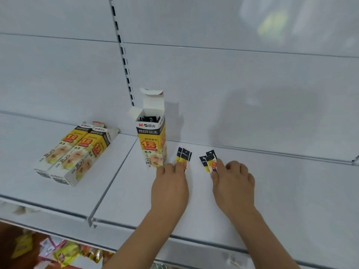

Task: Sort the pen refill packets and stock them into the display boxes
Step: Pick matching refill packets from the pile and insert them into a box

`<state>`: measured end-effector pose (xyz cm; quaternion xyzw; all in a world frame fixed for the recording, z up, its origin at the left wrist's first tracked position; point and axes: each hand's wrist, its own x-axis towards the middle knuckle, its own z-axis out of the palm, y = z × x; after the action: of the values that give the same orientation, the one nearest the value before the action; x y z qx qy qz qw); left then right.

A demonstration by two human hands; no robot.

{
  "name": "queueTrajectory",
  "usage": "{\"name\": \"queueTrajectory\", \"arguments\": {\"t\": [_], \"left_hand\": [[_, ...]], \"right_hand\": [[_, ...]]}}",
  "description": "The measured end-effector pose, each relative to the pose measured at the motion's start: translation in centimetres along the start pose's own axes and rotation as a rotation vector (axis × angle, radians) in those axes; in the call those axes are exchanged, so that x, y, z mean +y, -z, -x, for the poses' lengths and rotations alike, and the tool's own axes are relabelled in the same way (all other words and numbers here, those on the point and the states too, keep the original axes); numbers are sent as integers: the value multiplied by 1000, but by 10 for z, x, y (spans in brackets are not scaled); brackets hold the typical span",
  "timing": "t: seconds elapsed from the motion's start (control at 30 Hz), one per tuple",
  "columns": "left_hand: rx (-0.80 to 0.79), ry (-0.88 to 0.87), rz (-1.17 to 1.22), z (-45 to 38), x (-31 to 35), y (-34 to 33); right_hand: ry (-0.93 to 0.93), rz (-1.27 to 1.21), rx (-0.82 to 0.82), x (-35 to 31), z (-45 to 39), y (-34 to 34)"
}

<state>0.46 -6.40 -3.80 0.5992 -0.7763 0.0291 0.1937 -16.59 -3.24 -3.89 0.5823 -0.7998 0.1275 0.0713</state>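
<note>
shelf: white metal shelf [272,191], 2 panels w/ a seam between; both hands reached over the right panel.
upright box: yellow/white display box [152,150] stood on the right panel near the back wall, top flap open, dark packet tops showing inside.
flat boxes: 2 more boxes [71,154] lay side by side on the left panel, well apart from the upright one.
left packets: small stack of refill packets [183,158] lay flat just right of the upright box.
left hand: left hand [170,189] palm down, fingertips on the near end of that stack; looked like pressing, not clenched, but grip hard to tell.
right packets: 2nd bunch of packets [209,162] lay further right, apart from the first stack.
right hand: right hand [233,183] pinched that bunch btw thumb and index, other fingers curled.
below: blurry coloured goods [64,253] on a lower level.
</note>
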Motion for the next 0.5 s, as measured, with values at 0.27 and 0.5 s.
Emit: {"name": "queueTrajectory", "arguments": {"t": [0.27,0.5], "left_hand": [[62,-15,59,5,-11,26],[464,-118,438,-15,-48,111]], "right_hand": [[45,-155,290,-19,1,10],[-51,-223,-208,-77,4,26]]}}
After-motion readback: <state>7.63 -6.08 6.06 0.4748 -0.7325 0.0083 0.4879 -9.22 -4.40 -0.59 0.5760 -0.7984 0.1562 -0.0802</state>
